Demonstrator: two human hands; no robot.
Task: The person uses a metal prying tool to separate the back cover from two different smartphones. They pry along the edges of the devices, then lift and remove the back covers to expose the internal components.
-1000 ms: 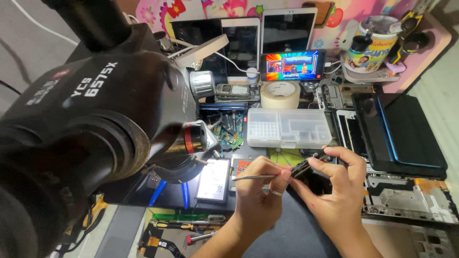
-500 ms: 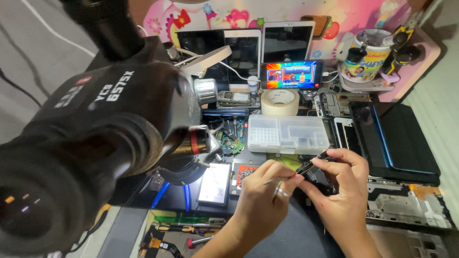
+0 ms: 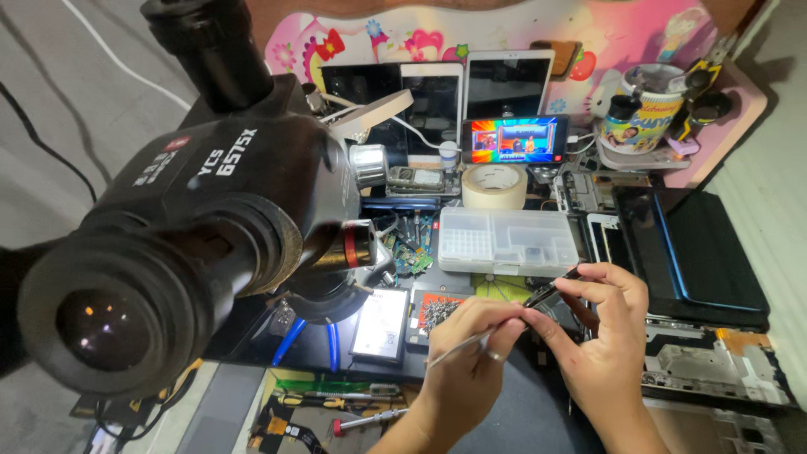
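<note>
A big black microscope (image 3: 193, 244) is filling the left part of the view, up and to the left of both hands, with its eyepiece turned toward the camera. The bench (image 3: 252, 387) is carrying many things around it. To the right of the hands a dark opened laptop body (image 3: 698, 252) is lying, and below it, just right of the right hand, a bare metal frame part (image 3: 714, 378) is lying flat. Above the hands a clear plastic parts box (image 3: 508, 241) is sitting, and farther up a roll of pale tape (image 3: 494, 186) and a small phone with a bright colourful screen (image 3: 514, 139) are standing in front of some tablets (image 3: 471, 92). Left of the left hand a white-faced phone (image 3: 380, 324) is lying flat under the microscope lens, and a small dark board with an orange edge (image 3: 435, 311) is lying just beside it. The left hand (image 3: 466, 361) is closing its grip on a thin metal tool (image 3: 458, 349), whose point is sticking out to the left of the fingers. The right hand (image 3: 605, 336) is grasping a slim black tool (image 3: 551, 290) between the thumb and the fingers, with the tool tilted up to the right. The two hands are touching each other at the fingertips, low in the middle of the view. What is lying under the fingers I cannot tell.
</note>
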